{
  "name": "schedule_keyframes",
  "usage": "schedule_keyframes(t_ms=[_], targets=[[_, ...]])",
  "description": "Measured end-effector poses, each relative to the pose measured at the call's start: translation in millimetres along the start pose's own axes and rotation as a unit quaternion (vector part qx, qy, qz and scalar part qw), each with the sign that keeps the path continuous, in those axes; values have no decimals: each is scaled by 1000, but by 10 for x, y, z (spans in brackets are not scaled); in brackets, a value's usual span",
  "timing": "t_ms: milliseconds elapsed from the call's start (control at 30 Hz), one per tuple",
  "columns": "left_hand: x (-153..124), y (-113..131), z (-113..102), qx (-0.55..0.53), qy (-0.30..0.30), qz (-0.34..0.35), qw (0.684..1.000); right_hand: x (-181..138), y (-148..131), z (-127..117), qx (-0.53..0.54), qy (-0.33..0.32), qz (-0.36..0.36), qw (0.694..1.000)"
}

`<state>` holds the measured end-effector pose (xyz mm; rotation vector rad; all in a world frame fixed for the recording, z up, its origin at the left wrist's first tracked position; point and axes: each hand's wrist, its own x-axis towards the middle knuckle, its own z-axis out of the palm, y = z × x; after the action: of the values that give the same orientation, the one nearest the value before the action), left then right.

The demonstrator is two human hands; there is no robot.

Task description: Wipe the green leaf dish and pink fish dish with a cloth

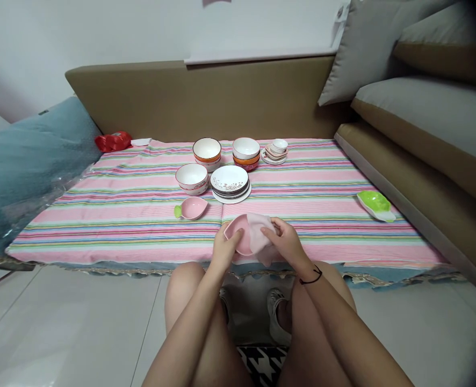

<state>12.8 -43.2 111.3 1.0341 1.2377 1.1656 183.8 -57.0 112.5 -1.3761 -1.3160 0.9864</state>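
Note:
My left hand (225, 249) grips the rim of a small pink dish (238, 235) held just over the near edge of the striped cloth (133, 215). A pale pink rag (260, 236) lies inside the dish, with my right hand (286, 242) closed on it and pressing it down. A second pink dish with a green tip (191, 207) rests on the cloth to the left, a little beyond my hands.
Behind stand a stack of white plates (230, 183), a white bowl (192, 178), two bowl stacks (207, 152) (246, 153) and small saucers (275, 151). A green dish (375, 205) lies at the right, a red packet (113, 141) at the back left, cushions on the right.

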Motion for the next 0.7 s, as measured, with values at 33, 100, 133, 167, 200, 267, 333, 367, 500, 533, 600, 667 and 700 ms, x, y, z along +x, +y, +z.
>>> schedule_keyframes(t_ms=[33, 100, 133, 167, 200, 267, 333, 367, 500, 533, 600, 667, 700], targets=[[1, 9, -7, -7, 4, -3, 1000, 8, 8, -17, 38, -12, 6, 999], [6, 28, -17, -11, 17, -8, 1000, 21, 29, -48, 104, -33, 26, 994], [9, 36, -21, -10, 24, -11, 1000, 25, 41, -59, 126, -41, 35, 991], [11, 43, -22, -10, 32, -15, 999, 28, 52, -67, 141, -45, 42, 988], [13, 48, -23, -10, 39, -18, 999, 28, 61, -71, 152, -48, 48, 986], [14, 56, -21, -12, 49, -22, 998, 24, 67, -71, 171, -50, 58, 982], [10, 61, -17, -13, 52, -22, 998, 16, 51, -64, 184, -56, 73, 979], [7, 62, -13, -13, 50, -20, 998, 12, 37, -59, 188, -60, 78, 977], [-4, 58, 15, -6, 24, -3, 1000, 2, -19, -36, 161, -48, 72, 983], [-5, 56, 26, -3, 18, -1, 1000, 4, -22, -31, 147, -38, 65, 986], [-5, 58, 50, 3, 11, 2, 1000, 12, -13, -27, 124, -20, 53, 991], [-7, 73, 75, 2, 14, 0, 1000, 24, 11, -34, 115, -6, 48, 992], [-11, 86, 86, -3, 18, -4, 1000, 30, 25, -42, 114, 1, 48, 992]])
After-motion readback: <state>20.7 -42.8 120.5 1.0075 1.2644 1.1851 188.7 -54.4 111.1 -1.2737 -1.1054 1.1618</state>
